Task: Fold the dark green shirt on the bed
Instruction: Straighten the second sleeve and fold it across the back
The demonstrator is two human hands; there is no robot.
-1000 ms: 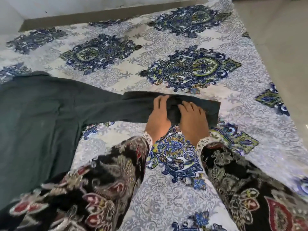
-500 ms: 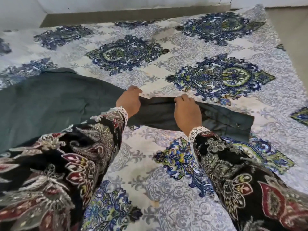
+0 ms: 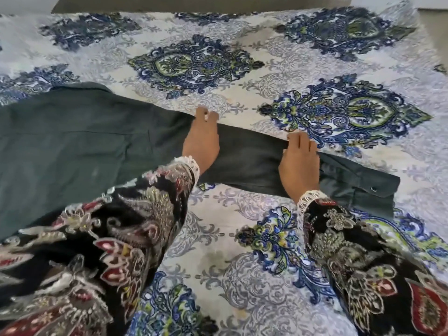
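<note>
The dark green shirt (image 3: 72, 141) lies flat on the bed, its body at the left. One long sleeve (image 3: 252, 163) stretches out to the right and ends in a buttoned cuff (image 3: 363, 190). My left hand (image 3: 202, 141) rests on the sleeve near the shoulder, fingers curled over its far edge. My right hand (image 3: 299, 163) lies on the sleeve about midway, fingers hooked over the same far edge. Both hands grip the sleeve fabric. My patterned black sleeves hide the shirt's lower edge.
The bed carries a white sheet (image 3: 218, 226) with blue and green medallions. A dark strip (image 3: 194, 3) runs along the bed's far side under the wall. Bare floor (image 3: 436, 25) shows past the bed's right edge.
My hands have moved apart along the sleeve, the left one sliding towards the shoulder. The bunched sleeve now lies stretched out straight, with the cuff showing at the right.
</note>
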